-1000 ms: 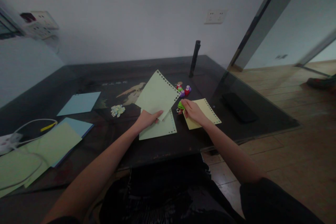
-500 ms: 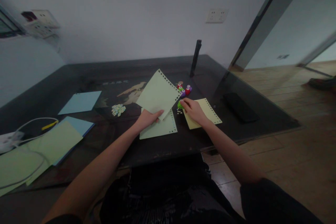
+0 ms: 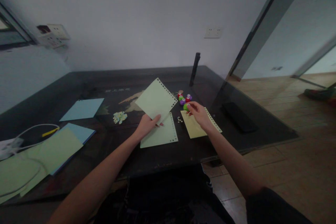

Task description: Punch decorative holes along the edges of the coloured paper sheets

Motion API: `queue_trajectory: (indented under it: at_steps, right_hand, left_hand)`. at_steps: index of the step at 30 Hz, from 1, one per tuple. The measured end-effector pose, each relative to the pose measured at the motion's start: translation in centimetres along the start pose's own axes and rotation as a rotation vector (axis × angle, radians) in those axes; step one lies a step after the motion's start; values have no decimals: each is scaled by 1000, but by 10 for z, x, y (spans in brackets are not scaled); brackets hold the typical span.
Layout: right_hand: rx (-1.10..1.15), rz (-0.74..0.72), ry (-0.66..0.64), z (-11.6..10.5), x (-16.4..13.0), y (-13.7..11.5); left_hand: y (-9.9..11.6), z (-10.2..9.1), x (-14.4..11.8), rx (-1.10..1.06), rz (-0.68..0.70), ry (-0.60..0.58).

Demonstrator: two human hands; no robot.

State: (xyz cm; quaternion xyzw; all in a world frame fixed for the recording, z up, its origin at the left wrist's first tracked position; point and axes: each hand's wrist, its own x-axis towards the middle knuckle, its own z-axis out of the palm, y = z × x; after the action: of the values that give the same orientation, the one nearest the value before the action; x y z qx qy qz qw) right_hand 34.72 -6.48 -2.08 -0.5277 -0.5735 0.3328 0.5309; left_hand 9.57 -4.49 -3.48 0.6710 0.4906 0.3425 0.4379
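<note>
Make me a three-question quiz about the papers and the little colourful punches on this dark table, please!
1. Where is the yellow sheet?
A. under the right hand
B. on the wooden floor
C. leaning on the wall

2. What colour is the sheet in the left hand?
A. red
B. pale green
C. black

3. How is that pale green sheet?
A. crumpled into a ball
B. rolled into a tube
C. lifted off the table, held by one corner

Answers: 1 A, the hand rests over it while its fingers pinch a green punch. 2 B, it matches the green sheet lying flat below it. 3 C, it stands tilted above the table, flat and unfolded.
</note>
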Motion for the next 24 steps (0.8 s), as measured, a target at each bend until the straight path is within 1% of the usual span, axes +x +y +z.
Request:
queue_trajectory:
  at_steps: [2,5,8,10,12,14,16,18,20,24]
  right_hand:
    - [-22,-28,15,-9,6,-1]
    - [-134,-85,42,-24,21,-3]
    - [-302,-131,99,-38,42,1]
    - [-452,-147,122,-42,55,8]
    - [-632,-156,77,-42,66,17]
    - [-761,-134,-24,-38,73,26]
    - [-817,-83,-130,-32,77,33]
    - [-836,-32,-187,-28,80,39]
    - [-849,1,-191,-26,83,42]
    - [-881,33,-146,-26,87,45]
  left_hand:
    - [2,1,-1,-64,-10,-16]
    - [7,1,-2,-78,-14,4]
    - [9,-1,-2,-35,4,19]
    - [8,-2,-1,-8,18,22]
    - [5,-2,0,10,27,18]
    - [3,-3,1,29,33,9]
    - [2,-4,2,46,39,6]
    - [1,-4,1,56,46,9]
    - [1,-4,1,62,51,7]
    - [-1,-4,2,39,56,-2]
